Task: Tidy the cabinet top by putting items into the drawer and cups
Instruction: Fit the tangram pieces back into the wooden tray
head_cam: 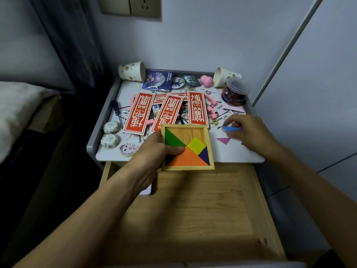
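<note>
To the left of the left hand (154,149), two round patterned discs (110,134) and a screwdriver (117,109) lie on the cabinet top (241,153). Beyond them, at the back corner, a paper cup (131,71) lies on its side. Just beyond the left hand, red cards (139,113) are fanned out and overlap.

The left hand grips the wooden tangram tray (191,132) by its left edge. The thumb presses on the pieces inside (green, orange, yellow and purple are in place, the rest of the tray is bare wood). The tray is held over the front edge of the cabinet top, above the open drawer (202,206) that lies below both hands.

The right hand (249,132), well apart from the left, pinches a blue piece (230,129) between its fingertips, low over the cabinet top. A pink triangle (223,140) lies flat just beside it. Beyond the right hand stands a plastic jar (234,92), with a second paper cup (225,76) on its side behind it.
</note>
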`<control>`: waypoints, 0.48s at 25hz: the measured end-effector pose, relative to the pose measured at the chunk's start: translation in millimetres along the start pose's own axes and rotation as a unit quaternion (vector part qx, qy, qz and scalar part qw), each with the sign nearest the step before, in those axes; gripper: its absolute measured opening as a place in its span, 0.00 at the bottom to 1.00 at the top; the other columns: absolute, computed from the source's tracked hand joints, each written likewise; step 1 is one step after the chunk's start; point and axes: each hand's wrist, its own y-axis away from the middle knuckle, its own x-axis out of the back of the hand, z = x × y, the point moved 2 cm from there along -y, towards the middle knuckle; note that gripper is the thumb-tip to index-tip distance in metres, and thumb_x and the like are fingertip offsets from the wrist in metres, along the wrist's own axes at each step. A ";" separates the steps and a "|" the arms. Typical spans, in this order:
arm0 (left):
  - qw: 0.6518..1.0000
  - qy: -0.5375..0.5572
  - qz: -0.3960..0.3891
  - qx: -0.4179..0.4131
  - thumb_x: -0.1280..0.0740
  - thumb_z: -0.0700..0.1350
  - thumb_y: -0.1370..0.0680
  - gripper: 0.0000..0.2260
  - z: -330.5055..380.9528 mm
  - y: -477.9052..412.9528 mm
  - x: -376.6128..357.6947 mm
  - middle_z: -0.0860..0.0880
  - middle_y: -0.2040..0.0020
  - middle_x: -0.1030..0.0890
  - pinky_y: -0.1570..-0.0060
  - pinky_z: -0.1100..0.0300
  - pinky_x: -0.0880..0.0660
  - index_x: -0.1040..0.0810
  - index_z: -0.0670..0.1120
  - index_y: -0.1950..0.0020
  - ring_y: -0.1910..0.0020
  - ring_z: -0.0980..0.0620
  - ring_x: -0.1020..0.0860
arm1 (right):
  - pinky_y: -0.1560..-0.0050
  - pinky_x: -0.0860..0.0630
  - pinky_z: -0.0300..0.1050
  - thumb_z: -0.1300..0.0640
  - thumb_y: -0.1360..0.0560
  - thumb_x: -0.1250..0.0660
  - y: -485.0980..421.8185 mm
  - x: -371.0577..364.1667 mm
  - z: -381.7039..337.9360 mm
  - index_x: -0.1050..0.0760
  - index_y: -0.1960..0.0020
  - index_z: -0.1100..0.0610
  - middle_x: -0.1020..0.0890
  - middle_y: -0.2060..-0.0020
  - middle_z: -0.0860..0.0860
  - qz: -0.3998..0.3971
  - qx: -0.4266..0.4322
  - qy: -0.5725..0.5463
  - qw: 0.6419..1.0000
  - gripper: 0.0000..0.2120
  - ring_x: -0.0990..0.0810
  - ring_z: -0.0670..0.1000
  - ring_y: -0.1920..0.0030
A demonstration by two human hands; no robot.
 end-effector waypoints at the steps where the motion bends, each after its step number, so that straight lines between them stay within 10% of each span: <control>1: 1.000 -0.004 -0.001 0.000 0.30 0.30 0.27 0.18 -0.7 0.1 -0.6 0.44 0.48 0.15 0.52 0.53 0.19 0.24 0.43 0.39 0.50 0.45 0.16 | 0.62 0.33 0.33 0.61 0.28 0.27 2.1 -4.0 -2.8 0.20 0.46 0.54 0.22 0.53 0.50 -0.029 0.012 0.018 0.999 0.11 0.24 0.48 0.54; 12: 1.000 0.015 -0.017 0.009 0.32 0.30 0.27 0.17 -0.2 0.7 -2.1 0.44 0.49 0.15 0.52 0.52 0.19 0.22 0.43 0.41 0.51 0.44 0.16 | 0.55 0.32 0.42 0.56 0.28 0.25 4.0 -14.2 -11.1 0.20 0.46 0.62 0.19 0.47 0.57 -0.070 -0.063 0.095 0.991 0.14 0.25 0.50 0.55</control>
